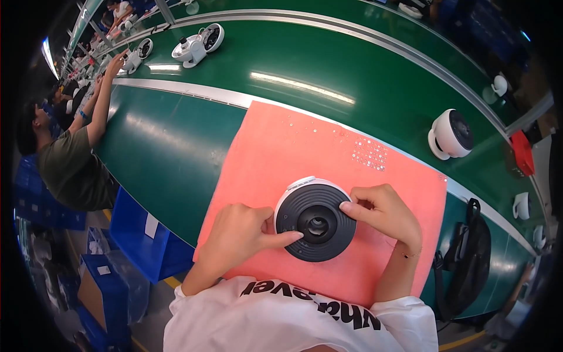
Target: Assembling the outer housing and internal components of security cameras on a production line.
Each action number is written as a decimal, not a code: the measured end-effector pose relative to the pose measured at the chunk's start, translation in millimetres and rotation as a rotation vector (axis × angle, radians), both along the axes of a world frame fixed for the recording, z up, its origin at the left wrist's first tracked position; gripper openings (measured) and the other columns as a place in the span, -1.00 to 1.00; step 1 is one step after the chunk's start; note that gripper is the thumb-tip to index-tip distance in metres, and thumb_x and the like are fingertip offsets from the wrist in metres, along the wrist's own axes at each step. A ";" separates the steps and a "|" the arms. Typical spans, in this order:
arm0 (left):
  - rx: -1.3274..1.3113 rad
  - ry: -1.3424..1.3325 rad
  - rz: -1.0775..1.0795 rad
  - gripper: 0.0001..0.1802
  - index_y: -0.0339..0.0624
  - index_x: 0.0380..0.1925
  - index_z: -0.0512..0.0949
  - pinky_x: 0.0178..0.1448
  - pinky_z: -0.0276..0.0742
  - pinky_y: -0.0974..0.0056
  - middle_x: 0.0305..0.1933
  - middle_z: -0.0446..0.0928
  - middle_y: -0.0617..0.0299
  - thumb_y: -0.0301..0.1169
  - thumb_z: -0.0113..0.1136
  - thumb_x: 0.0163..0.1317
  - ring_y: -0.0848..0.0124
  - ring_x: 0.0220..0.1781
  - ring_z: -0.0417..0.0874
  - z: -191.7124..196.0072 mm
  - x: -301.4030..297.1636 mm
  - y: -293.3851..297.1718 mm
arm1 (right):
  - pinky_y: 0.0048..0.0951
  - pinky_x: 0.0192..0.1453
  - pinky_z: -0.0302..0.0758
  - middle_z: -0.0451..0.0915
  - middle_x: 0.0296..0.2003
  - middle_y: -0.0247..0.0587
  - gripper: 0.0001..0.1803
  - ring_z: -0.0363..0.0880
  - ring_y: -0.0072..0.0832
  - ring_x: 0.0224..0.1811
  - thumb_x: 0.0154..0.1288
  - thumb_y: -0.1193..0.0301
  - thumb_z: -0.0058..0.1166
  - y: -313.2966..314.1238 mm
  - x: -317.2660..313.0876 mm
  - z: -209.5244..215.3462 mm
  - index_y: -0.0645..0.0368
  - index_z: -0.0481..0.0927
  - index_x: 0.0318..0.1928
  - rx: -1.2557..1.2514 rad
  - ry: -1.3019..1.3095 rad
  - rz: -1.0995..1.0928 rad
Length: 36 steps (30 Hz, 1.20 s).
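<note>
Between my hands is a round device with a white shell and a dark, ringed face turned up. A deep round opening with a shiny piece inside lies at its centre. My left hand grips the left rim, its thumb lying across the dark face near the lower edge. At the upper right rim, my right hand has curled fingers, with thumb and forefinger against the edge. A pink mat lies beneath the device. Small shiny round bits sit in a grid on its far part.
Beyond the mat runs a green conveyor with a white rounded unit at right and an opened white unit at far left. A black bag lies right of the mat. A co-worker reaches over the belt at left, near a blue bin.
</note>
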<state>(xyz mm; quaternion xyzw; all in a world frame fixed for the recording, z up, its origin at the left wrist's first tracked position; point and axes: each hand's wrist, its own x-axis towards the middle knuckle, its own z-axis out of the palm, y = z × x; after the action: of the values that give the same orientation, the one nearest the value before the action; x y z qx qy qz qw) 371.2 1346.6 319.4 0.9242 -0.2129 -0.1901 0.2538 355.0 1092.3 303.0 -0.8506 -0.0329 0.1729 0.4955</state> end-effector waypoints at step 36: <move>0.042 -0.057 -0.085 -0.55 -0.21 -0.80 0.51 -0.61 0.36 0.35 -0.82 0.45 0.25 -0.04 0.34 -0.13 0.39 -0.74 0.51 2.9 39.3 17.9 | -0.20 0.09 0.34 0.56 -0.06 -0.21 -0.46 0.48 -0.24 -0.02 -0.10 0.48 0.20 66.4 18.2 23.7 0.16 0.49 0.02 0.010 -0.552 0.295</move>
<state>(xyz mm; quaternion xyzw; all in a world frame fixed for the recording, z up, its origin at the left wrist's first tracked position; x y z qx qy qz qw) 410.6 1364.6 322.3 0.9244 -0.2551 -0.1788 0.2200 373.2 1158.7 326.7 -0.8490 -0.2899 0.0052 0.4416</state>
